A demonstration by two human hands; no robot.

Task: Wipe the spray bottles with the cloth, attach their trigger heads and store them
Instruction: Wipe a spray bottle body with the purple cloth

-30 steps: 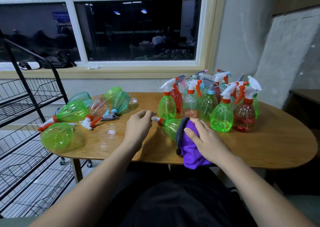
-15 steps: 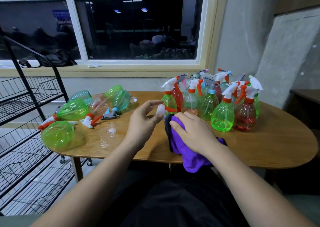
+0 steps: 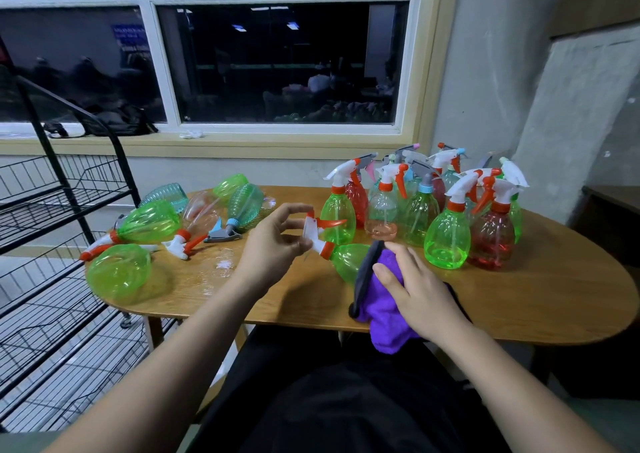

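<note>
A green spray bottle [image 3: 348, 260] lies tilted above the near middle of the wooden table [image 3: 540, 300], neck pointing left. My right hand [image 3: 417, 288] presses a purple cloth [image 3: 382, 309] around its body. My left hand [image 3: 277, 245] pinches the bottle's white-and-orange trigger head [image 3: 317, 233] with fingertips. Several upright bottles with trigger heads [image 3: 448, 231] stand at the back right. Several bottles lying on their sides [image 3: 149, 222] are at the left, and a headless green bottle [image 3: 119, 272] rests at the left edge.
A black wire rack [image 3: 59, 217] with several shelves stands to the left of the table. A loose grey-and-blue trigger head [image 3: 223, 233] lies among the lying bottles. Wet patches [image 3: 225, 264] shine on the tabletop. Behind is a window and wall.
My left hand took hold of the trigger head of the green bottle. The right hand with the cloth shifted along the bottle's body, and the bottle was lifted and turned slightly.
</note>
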